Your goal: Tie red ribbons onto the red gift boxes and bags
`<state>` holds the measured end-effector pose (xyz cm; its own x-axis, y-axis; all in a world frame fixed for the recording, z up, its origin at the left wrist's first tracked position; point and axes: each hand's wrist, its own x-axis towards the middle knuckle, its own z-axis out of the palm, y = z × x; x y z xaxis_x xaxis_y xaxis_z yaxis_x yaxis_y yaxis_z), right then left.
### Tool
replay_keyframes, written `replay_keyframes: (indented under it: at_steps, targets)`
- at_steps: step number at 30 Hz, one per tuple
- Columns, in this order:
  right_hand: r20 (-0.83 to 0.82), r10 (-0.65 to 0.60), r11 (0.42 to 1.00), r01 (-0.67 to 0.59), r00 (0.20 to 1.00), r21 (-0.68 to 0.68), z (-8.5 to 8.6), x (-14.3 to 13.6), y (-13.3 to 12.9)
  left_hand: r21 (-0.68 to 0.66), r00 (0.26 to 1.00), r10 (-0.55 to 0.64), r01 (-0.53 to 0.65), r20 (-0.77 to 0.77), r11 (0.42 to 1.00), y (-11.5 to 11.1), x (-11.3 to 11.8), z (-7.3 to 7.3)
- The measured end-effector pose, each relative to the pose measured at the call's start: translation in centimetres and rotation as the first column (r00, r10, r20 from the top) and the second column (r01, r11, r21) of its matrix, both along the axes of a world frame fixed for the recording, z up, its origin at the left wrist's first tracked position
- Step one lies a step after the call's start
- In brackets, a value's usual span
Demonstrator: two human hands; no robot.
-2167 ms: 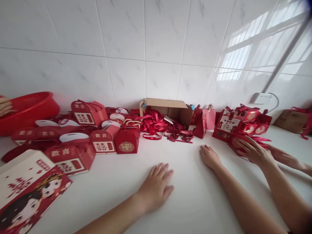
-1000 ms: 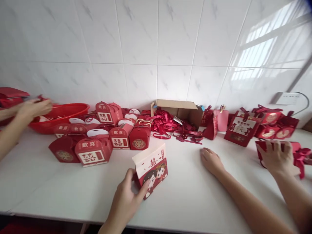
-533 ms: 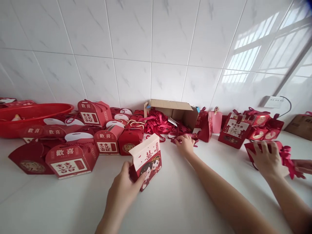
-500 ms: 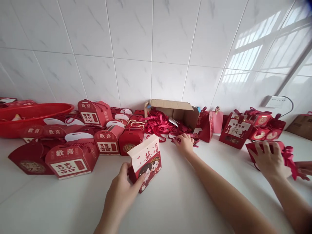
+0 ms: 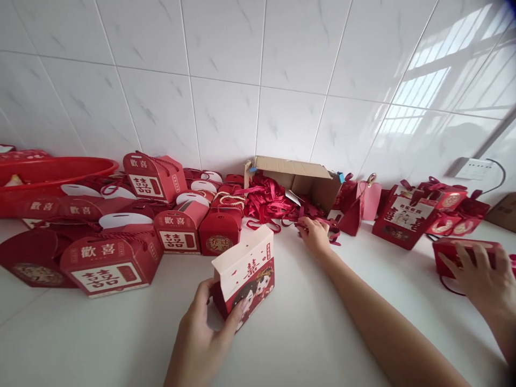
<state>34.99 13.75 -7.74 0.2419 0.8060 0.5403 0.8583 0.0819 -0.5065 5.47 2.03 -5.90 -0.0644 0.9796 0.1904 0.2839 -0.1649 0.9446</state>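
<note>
Since about two seconds ago, the couple-printed box [image 5: 252, 274] has come from far to the left of the cardboard box [image 5: 294, 167] to a place in front of it and a little to its left, and the right hand [image 5: 314, 236] has gone from bare desk [image 5: 294, 322] to the dark red straps [image 5: 334, 235] just in front of the cardboard box. The left hand [image 5: 203, 328] holds the couple-printed box by its left end, thumb across the printed front; whether the base touches the desk I cannot tell. The right hand has its fingers bent down over the straps, and I cannot tell whether they have closed on any. A heap of crimson ribbon [image 5: 266, 199] spills from the cardboard box toward the front. Left of the cardboard box stand a red box with a gold roundel [image 5: 220, 242] and, further left, a larger lettered box [image 5: 105, 277]; beyond them, at the far left, is a red basin [image 5: 60, 171]. To the right of the cardboard box come a pink box [image 5: 368, 200] and then a tall red box [image 5: 405, 220]. Further right still, a co-worker's hand [image 5: 489, 277] is spread over a low red box [image 5: 447, 250].
</note>
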Motion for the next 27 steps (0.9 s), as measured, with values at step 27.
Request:
replay_keyframes:
  at_steps: [27]
  targets:
    - [0.159,0.839,0.427,-0.812,0.52,0.398,12.8,-11.6,-15.4,0.673,0.969,-0.163,-0.005,0.186,0.74,-4.8,3.1,6.9]
